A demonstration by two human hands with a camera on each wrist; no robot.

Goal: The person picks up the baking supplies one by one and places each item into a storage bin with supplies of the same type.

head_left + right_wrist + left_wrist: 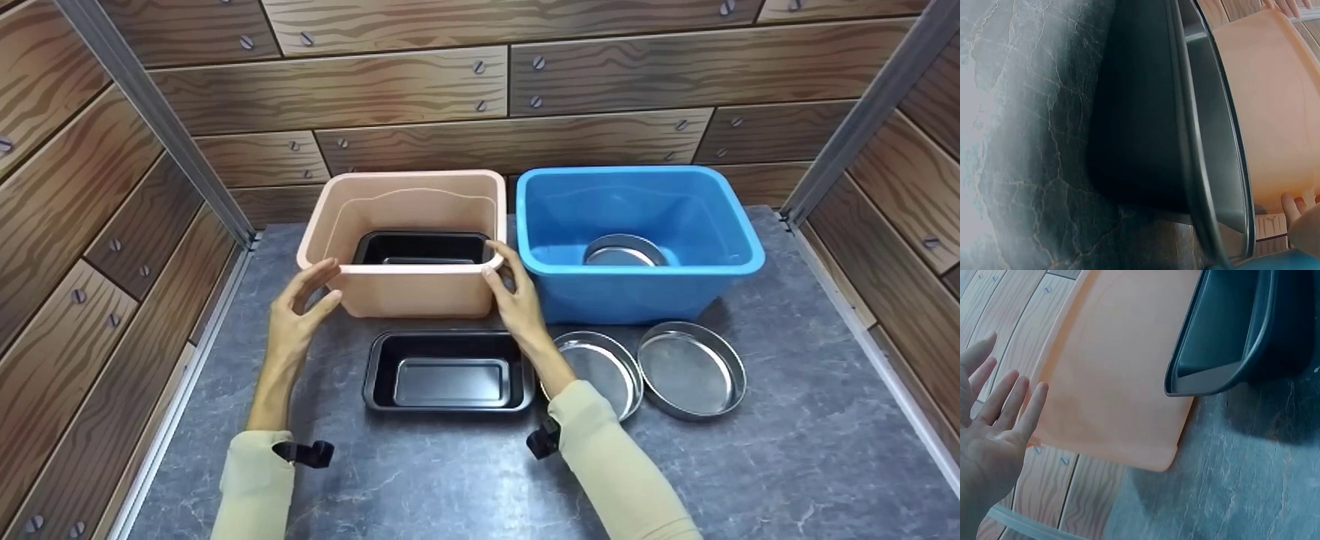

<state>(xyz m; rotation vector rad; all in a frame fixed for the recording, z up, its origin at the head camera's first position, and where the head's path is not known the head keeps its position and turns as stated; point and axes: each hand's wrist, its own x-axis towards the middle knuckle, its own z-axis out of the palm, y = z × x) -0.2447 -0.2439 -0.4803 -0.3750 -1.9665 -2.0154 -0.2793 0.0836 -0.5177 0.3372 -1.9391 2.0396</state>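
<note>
A peach plastic bin (416, 292) stands at the back, with a dark loaf pan (421, 246) inside it. My left hand (294, 311) is at the bin's front left corner, fingers spread and nothing in them. The left wrist view shows the same hand (994, 444) palm up beside the bin wall. Around the bin's front right corner is my right hand (519, 304), fingers loosely bent near the rim; whether they touch it is unclear. A second dark loaf pan (451, 382) lies on the table in front of the bin, between my forearms.
Right of the peach bin stands a blue bin (615, 296) holding a round metal pan (622, 253). Two more round pans, one (600, 367) partly behind my right forearm and another (690, 371) farther right, lie in front. Wood-patterned walls (390, 90) enclose the grey table (442, 480).
</note>
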